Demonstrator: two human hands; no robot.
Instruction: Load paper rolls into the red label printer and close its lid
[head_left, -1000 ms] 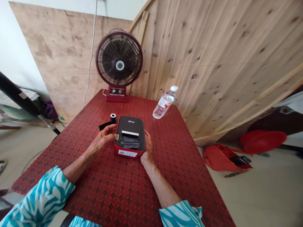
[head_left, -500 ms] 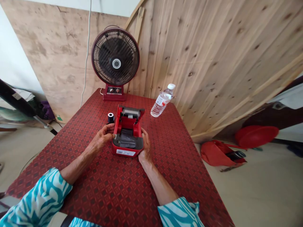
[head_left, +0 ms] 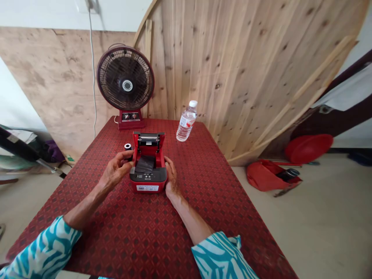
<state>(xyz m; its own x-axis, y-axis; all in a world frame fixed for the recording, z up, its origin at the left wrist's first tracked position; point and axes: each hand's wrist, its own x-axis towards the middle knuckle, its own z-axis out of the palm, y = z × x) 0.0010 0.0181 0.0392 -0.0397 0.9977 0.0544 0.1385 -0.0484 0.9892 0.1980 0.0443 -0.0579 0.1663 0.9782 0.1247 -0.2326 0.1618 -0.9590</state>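
A red and black label printer (head_left: pixel 151 187) stands on the table with its lid raised. A dark strip of paper or film (head_left: pixel 145 164) lies loosely in its open bay, behind the front panel with small buttons. My left hand (head_left: pixel 114 168) is at the left wall, thumb and fingers against the edge. Along the right wall my right hand (head_left: pixel 172 179) is closed, with part of the fingers hidden behind the casing. Just beyond my left fingertips stands a small dark roll with a white end (head_left: pixel 128 147), partly covered by the hand.
A table fan (head_left: pixel 125 83) stands at the far left of the red patterned table (head_left: pixel 192 201). A clear water bottle (head_left: pixel 186 123) with a white cap is at the back right. Beyond the table's right edge, a red bag (head_left: pixel 259 178) and a red basin (head_left: pixel 309 148) sit low down.
The dark strip, which lay over the front panel, now sits farther back and left, exposing the buttons. My left thumb has come off the top edge slightly. The whole view has shifted.
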